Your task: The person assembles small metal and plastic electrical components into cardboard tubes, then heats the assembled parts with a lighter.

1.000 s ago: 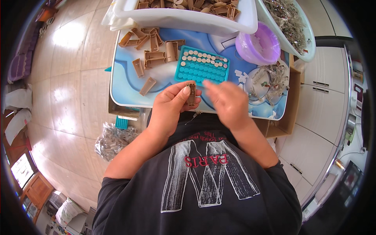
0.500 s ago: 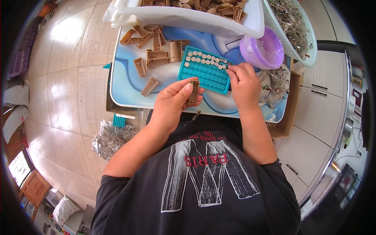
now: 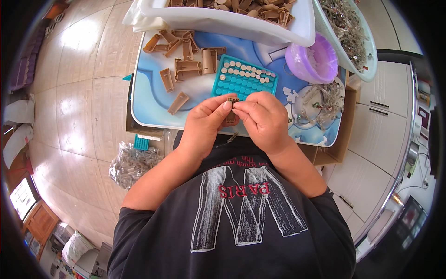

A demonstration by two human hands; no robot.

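Observation:
My left hand holds a small brown plastic housing upright between thumb and fingers, its hollow side facing up at me. At its upper end, the pinched thumb and fingers of my right hand meet the housing. Whatever lies between those right fingertips is too small and covered to make out. Just beyond both hands is a turquoise tray with rows of round pockets. Small pale round discs fill much of its far rows, and its near edge is partly hidden behind my hands.
Loose brown housings lie left of the tray. A white bin of similar parts stands at the back. To the right are a purple bowl, a pale basket of wired parts and a wire bundle. A clear bag sits lower left.
My right hand has moved from the tray's right edge, left and toward me, to the housing in my left hand. The left hand has stayed nearly in place.

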